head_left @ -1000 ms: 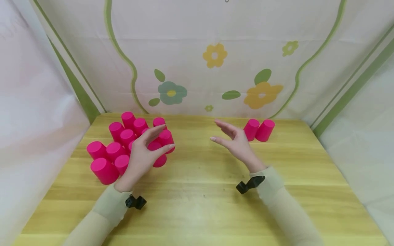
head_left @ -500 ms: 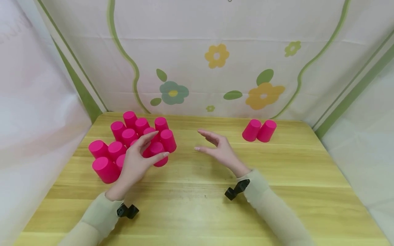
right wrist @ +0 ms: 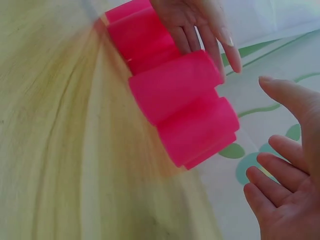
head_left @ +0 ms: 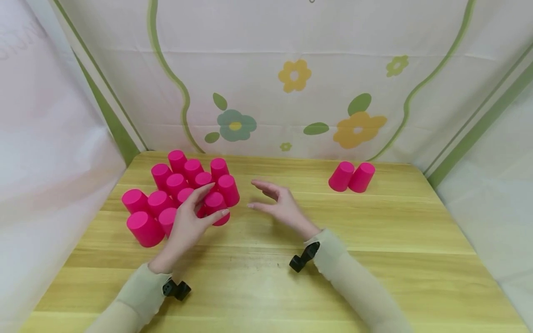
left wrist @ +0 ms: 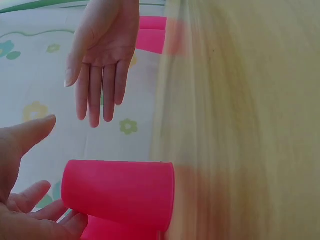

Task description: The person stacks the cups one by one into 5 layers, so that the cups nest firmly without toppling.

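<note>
Several pink cups (head_left: 145,229) stand upside down in a cluster at the table's left. My left hand (head_left: 188,226) hovers over the cluster's near right side, thumb and fingers spread about one front pink cup (head_left: 214,200). In the left wrist view, the fingers of that left hand (left wrist: 45,220) lie right at this cup's narrow end, while the thumb is apart from it. To the right of the cluster, my right hand (head_left: 282,207) is held in the air with thumb and fingers apart, holding nothing. In the right wrist view its palm (right wrist: 295,205) faces the cups.
Two more upside-down pink cups (head_left: 341,176) stand side by side at the back right. A wooden table (head_left: 266,286) lies under everything, with a flower-printed curtain (head_left: 266,55) behind its far edge. Small black cameras (head_left: 304,257) are strapped to both wrists.
My right hand has moved left from beside the two far cups toward the cluster. The left hand has dipped slightly toward the front cup. No cup has visibly moved.
</note>
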Demonstrator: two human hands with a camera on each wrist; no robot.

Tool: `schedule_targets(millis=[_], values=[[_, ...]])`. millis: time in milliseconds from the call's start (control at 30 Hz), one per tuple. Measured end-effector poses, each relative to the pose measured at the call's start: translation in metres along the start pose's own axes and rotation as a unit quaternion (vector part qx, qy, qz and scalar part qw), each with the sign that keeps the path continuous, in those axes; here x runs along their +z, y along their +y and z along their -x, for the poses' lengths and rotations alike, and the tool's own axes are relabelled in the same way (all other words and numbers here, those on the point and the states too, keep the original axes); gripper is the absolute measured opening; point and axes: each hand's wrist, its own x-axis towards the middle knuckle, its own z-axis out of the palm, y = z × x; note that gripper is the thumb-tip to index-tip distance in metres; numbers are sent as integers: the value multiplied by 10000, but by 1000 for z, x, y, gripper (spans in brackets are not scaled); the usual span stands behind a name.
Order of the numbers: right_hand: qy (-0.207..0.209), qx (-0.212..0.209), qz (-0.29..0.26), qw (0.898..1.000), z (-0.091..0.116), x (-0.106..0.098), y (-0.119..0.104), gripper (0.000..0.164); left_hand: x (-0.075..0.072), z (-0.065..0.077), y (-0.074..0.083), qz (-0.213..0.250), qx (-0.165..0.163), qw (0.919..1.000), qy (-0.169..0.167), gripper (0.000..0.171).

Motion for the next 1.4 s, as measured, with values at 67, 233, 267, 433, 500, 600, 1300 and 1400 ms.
schedule_targets(millis=[67, 233, 267, 433, 500, 600, 1300, 1400], values=[[-27, 26, 8, 10000, -2, 4, 3, 64, 2, 0, -2, 18, 5, 10000, -34, 77], [-27, 34, -64, 10000, -9, 12, 9, 64, 3, -3, -6, 41, -44, 10000, -61, 74], [-20, 28, -90, 10000, -11, 14, 9, 64, 3, -3, -7, 21, -75, 10000, -59, 73], [9, 12, -199, 9998, -22, 23, 10, 63, 4, -5, -12, -126, -194, 9997, -13, 68], [36, 14, -216, 9998, -27, 26, 9, 62, 3, -6, -14, -172, -201, 9996, 0, 65], [87, 25, -234, 9997, -34, 30, 7, 59, 3, -5, -15, -210, -184, 9996, 11, 61], [283, -72, -41, 9996, -69, 54, 4, 54, 3, -11, -17, -199, -295, 9993, 87, 58], [388, 71, 51, 9992, -71, 56, 1, 53, 3, -12, -17, -212, -334, 9992, 87, 58]])
